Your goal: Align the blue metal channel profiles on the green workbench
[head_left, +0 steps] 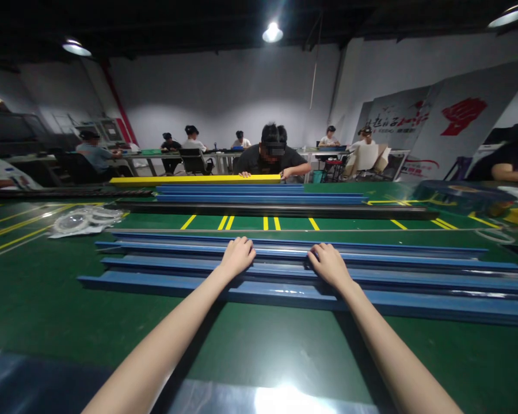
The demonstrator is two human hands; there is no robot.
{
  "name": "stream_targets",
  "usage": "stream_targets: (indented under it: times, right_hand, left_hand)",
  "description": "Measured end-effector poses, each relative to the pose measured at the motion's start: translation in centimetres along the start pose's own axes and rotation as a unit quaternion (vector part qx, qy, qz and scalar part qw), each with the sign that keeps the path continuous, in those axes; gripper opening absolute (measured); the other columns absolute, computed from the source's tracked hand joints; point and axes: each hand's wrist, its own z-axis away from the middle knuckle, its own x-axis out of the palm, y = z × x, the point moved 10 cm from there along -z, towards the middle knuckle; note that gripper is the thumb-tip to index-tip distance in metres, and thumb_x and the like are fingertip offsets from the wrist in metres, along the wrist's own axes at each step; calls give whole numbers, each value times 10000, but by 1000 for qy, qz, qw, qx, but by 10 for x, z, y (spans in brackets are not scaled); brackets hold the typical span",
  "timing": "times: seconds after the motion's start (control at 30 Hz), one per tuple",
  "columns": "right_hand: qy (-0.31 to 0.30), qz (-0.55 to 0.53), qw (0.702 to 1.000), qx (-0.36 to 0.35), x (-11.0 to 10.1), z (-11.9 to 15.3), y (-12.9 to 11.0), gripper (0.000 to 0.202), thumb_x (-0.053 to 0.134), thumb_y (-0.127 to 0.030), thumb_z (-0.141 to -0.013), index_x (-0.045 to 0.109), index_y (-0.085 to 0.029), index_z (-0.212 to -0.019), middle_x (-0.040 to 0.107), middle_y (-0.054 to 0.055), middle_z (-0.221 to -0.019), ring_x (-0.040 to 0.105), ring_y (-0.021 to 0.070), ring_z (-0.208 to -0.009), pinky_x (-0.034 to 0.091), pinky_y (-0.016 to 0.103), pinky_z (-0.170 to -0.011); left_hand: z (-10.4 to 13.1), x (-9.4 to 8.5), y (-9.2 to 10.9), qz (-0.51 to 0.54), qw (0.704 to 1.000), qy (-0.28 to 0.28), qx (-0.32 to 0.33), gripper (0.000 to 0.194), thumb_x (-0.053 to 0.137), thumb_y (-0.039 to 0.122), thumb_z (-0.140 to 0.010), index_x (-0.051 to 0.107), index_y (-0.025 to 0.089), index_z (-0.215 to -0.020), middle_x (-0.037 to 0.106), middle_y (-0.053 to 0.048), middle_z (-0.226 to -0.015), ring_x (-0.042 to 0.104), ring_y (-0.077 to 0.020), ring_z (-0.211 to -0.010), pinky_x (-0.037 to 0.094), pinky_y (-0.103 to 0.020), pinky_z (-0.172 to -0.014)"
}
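Observation:
Several long blue channel profiles lie side by side across the green table (164, 339). My left hand (238, 256) rests over a rear blue channel (280, 253), its fingers curled down over the edge. To the right along that same channel, my right hand (329, 264) is closed over it with the fingertips bent behind. The undersides of both hands are hidden. Beneath my wrists runs the nearest blue channel (280, 294), lying with its open side up.
Beyond the blue channels lies a long black rail (276, 210), with more blue profiles (259, 198) behind it. Across the table a co-worker (271, 152) holds a yellow bar (190, 180). Coiled clear tubing (84, 219) sits left; a dark blue bin (461, 195) stands right.

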Motion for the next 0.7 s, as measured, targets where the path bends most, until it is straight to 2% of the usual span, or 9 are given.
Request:
stream_targets:
  times: [0.13, 0.27, 0.43, 0.6, 0.7]
  right_hand:
    - [-20, -6, 1000, 14, 6, -10, 2, 337, 308, -331, -877, 587, -158, -800, 613, 96, -862, 506, 207, -862, 347, 290, -755]
    - [-39, -26, 998, 32, 11, -20, 6, 386, 300, -371, -879, 588, -159, -734, 627, 98, -816, 530, 203, -831, 355, 282, -726]
    - [-76, -51, 995, 36, 17, -26, 5, 455, 329, -491, -846, 599, -149, -714, 641, 111, -774, 568, 204, -767, 365, 274, -651]
    - [-87, -29, 995, 32, 16, -29, 1, 581, 301, -595, -817, 627, -116, -776, 648, 157, -807, 585, 231, -782, 383, 293, -655]
    - [-69, 8, 997, 35, 12, -34, 1, 610, 244, -558, -852, 648, -108, -769, 654, 174, -820, 586, 249, -832, 391, 312, -700]
  left_hand:
    - [-13, 10, -9, 25, 999, -16, -29, 289, 334, 255, -844, 593, 166, -751, 599, -93, -924, 532, -224, -917, 394, -313, -733]
    - [-20, 25, -13, 56, 996, -54, -34, 289, 340, 306, -842, 574, 189, -722, 631, -59, -823, 582, -195, -775, 395, -268, -606]
    - [-22, 35, -16, 73, 994, -77, -39, 307, 349, 379, -835, 565, 198, -713, 639, -34, -713, 598, -181, -654, 367, -239, -516]
    - [-30, 39, -17, 54, 993, -87, -51, 411, 313, 411, -836, 614, 184, -672, 655, -77, -701, 622, -215, -690, 395, -257, -545]
    - [-37, 38, -17, 31, 994, -77, -69, 475, 288, 407, -840, 651, 159, -660, 663, -120, -715, 630, -240, -728, 422, -282, -587]
